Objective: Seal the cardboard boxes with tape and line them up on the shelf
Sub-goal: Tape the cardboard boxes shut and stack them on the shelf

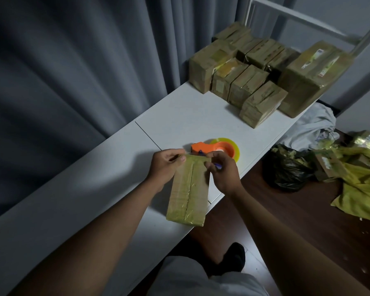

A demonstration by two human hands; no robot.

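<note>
Stretching out past the fingers, the white shelf [179, 116] carried a cluster of taped cardboard boxes [263, 71] well beyond them. Below both hands lay 1 small cardboard box [188, 189], its seam taped, overhanging the shelf edge. The left hand [165, 165] pinched its far corner; the right hand [222, 171] pinched tape at the other far corner, a blue item in its fingers. Just behind the fingertips sat an orange tape dispenser [218, 147]. The box looked light, stiff, slick with tape; gripping both long sides seemed safest.
</note>
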